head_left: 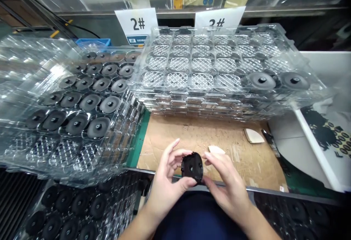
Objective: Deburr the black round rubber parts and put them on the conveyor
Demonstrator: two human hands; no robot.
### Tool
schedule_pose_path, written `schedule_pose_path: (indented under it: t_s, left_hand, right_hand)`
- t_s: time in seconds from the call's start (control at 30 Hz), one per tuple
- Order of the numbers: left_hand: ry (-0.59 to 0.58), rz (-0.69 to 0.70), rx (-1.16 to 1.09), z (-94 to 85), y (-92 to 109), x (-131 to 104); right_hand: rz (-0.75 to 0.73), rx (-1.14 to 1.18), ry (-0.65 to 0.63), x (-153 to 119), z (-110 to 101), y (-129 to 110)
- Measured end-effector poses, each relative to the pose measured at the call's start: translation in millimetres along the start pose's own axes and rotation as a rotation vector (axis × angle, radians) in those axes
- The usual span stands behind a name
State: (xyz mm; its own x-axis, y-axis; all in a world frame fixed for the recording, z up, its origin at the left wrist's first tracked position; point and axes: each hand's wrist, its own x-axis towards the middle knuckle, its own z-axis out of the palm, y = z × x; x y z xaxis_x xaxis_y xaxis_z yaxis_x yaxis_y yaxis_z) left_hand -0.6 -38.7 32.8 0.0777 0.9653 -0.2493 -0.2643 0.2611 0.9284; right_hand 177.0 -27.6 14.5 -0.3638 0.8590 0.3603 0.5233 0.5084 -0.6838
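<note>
A small black rounded plastic part with notched edges is held up over the front of the work surface. My left hand grips it from the left, thumb across its lower edge and fingers behind it. At its right edge, my right hand has its thumb low and its index finger near the top, closed about the part. Just beyond the right hand lies a white wedge-shaped pad on the brown cardboard.
Stacked clear trays stand at the back, two grey round parts in the front right pockets. Another tray stack at left holds several such parts. A second white pad lies right, beside a white bin. Darker parts sit lower left.
</note>
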Motion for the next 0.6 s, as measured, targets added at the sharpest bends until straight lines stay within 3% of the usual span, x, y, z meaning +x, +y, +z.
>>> schedule_pose_path:
  t_s: [0.17,0.33,0.43,0.6]
  left_hand:
    - [0.017,0.14,0.412,2.5,-5,-8]
    - [0.007,0.215,0.488,-5.5,0,-12]
    - [-0.052,0.152,0.383,-16.0,5,-12]
    - [-0.133,-0.079,0.267,-34.2,4,-25]
  right_hand:
    - [-0.099,-0.049,-0.027,2,-11,-2]
    - [-0.136,-0.131,-0.101,1,-14,4]
    - [-0.142,-0.085,-0.137,5,-11,-1]
    - [-0.145,0.009,-0.181,11,0,-11]
